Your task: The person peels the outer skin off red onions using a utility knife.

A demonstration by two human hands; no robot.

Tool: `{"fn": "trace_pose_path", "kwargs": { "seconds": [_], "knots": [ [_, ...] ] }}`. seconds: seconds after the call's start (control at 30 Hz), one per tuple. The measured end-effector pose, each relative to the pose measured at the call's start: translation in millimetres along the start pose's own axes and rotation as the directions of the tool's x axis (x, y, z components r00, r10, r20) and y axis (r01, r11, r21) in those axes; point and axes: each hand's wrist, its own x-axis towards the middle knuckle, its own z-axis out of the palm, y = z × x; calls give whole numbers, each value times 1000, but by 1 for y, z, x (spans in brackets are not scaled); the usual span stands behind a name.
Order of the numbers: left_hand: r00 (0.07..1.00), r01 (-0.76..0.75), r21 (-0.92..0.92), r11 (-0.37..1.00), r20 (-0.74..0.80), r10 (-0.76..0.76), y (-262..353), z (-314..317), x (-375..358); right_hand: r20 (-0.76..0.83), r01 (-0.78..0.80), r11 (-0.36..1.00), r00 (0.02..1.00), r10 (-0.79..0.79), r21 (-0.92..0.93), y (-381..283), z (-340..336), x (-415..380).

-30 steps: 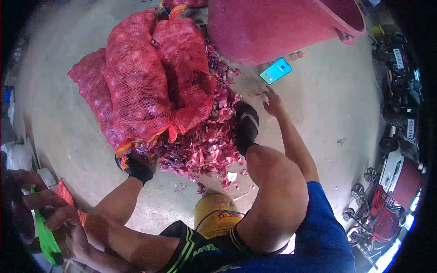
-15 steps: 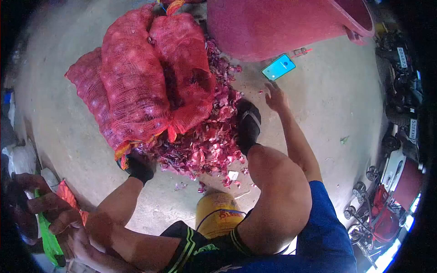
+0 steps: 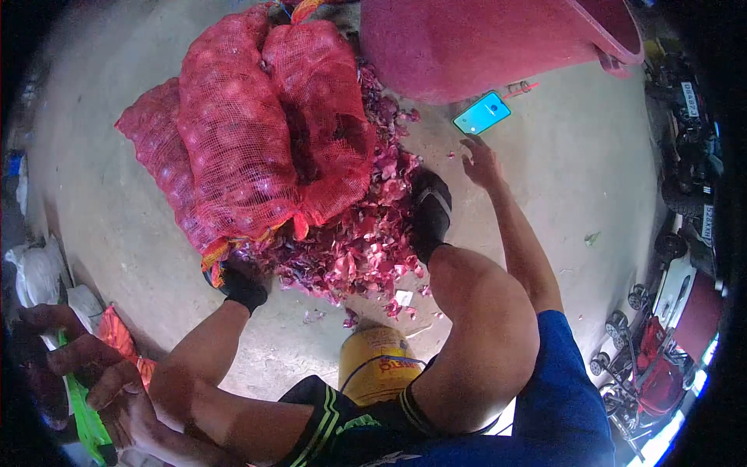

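Note:
My right hand [image 3: 483, 163] reaches out over the floor, fingers partly stretched and nothing held. Its fingertips are right at the lower edge of a phone [image 3: 483, 114] lying face up with a bright blue screen. At the lower left, close to the camera, my left hand [image 3: 128, 401] is closed around a long, flat green object [image 3: 84, 411]. Full red mesh sacks of onions [image 3: 237, 132] lie in front of me. Loose onion skins [image 3: 366, 245] are heaped beside and below them, between my feet.
A large reddish tub [image 3: 475, 47] stands beyond the phone. Between my legs is a yellow container [image 3: 379, 366]. Along the right edge are a stroller [image 3: 657, 381] and vehicles with number plates. White bags [image 3: 43, 272] and a red mesh bag [image 3: 118, 335] lie at the left.
The whole view has shifted slightly, moving the scene a little rightward. My right hand stays by the phone with its fingers bent slightly more. My left hand keeps its grip on the green object.

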Motion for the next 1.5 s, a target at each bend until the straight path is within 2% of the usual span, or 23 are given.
{"fn": "trace_pose_path", "kwargs": {
  "seconds": [0.03, 0.07, 0.1, 0.13, 0.3, 0.37, 0.4, 0.47, 0.5, 0.57, 0.6, 0.7, 0.77, 0.8, 0.87, 0.9, 0.97, 1.0, 1.1, 1.2, 1.27, 1.4, 1.5],
  "knots": [
    [988, -26, 588, 809, -107, 109, 0, -1, 1, -34, 28, 1000, 999, -28, 14, 1, -1, 2],
    [965, -108, 990, 89, 83, 247, 2, -5, 4, -69, 57, 998, 996, -55, 27, 1, 0, 2],
    [954, -121, 936, -332, 202, 222, 3, -8, 4, -68, 60, 998, 996, -58, 28, 2, -1, 3],
    [929, -100, 714, -693, 317, 193, 0, -13, 5, -47, 39, 999, 998, -38, 24, -2, -7, 3],
    [793, -61, 871, -488, 339, 507, -29, -21, 18, 94, -77, 993, 993, 68, 94, -19, -26, 10],
    [780, -74, 880, -469, 344, 522, -40, -31, 21, 6, 6, 1000, 1000, -6, 21, -9, -20, 11],
    [823, -107, 873, -476, 346, 451, -29, -23, 16, 18, 21, 999, 1000, -22, 36, 6, -12, 17],
    [891, -173, 863, -474, 343, 299, -17, -10, 7, -142, 180, 983, 973, -182, -25, 25, 5, 22],
    [882, -166, 864, -475, 346, 321, -14, -11, 6, -135, 188, 982, 973, -187, -11, 21, 8, 22],
    [864, -154, 880, -449, 340, 371, -22, -15, 9, 33, -37, 991, 999, 33, 131, -6, -25, 17],
    [854, -156, 892, -424, 337, 396, -23, -13, 10, 39, -34, 990, 999, 29, 134, -5, -20, 18],
    [913, -147, 868, -474, 304, 273, -3, -5, 10, -60, 110, 994, 992, -109, 22, 10, -14, 24],
    [892, -93, 764, -639, 349, 288, 0, -6, 9, -73, 84, 996, 994, -82, 30, 6, -19, 24],
    [892, -92, 765, -637, 347, 288, 1, -4, 9, -72, 84, 996, 994, -82, 28, 6, -23, 24],
    [885, -97, 885, -455, 286, 367, -2, -4, 12, -91, -71, 997, 993, 73, 20, -7, -40, 17],
    [883, -99, 917, -387, 260, 391, -5, -6, 14, -92, -74, 997, 993, 75, 14, -14, -48, 13],
    [802, -141, 912, -386, 334, 496, -20, -14, 15, -244, -137, 990, 960, 139, 26, -24, -56, 8],
    [771, -155, 909, -386, 356, 528, -25, -16, 15, -245, -138, 990, 959, 139, 23, -27, -57, 7],
    [836, -141, 901, -409, 330, 438, -26, -19, 8, -206, -143, 990, 968, 144, 21, -26, -51, 3],
    [787, -129, 880, -457, 372, 493, -47, -28, 11, -168, -125, 990, 977, 135, 66, -24, -44, 4],
    [694, -111, 887, -448, 392, 604, -54, -30, 12, -128, -101, 993, 986, 108, 55, -21, -38, 7],
    [797, -117, 911, -395, 323, 510, -35, -21, 12, -111, -49, 997, 992, 55, 57, -1, -25, 19],
    [790, -98, 896, -433, 334, 514, -33, -22, 12, -68, -22, 1000, 997, 22, -1, 9, -32, 24]
  ]
}}
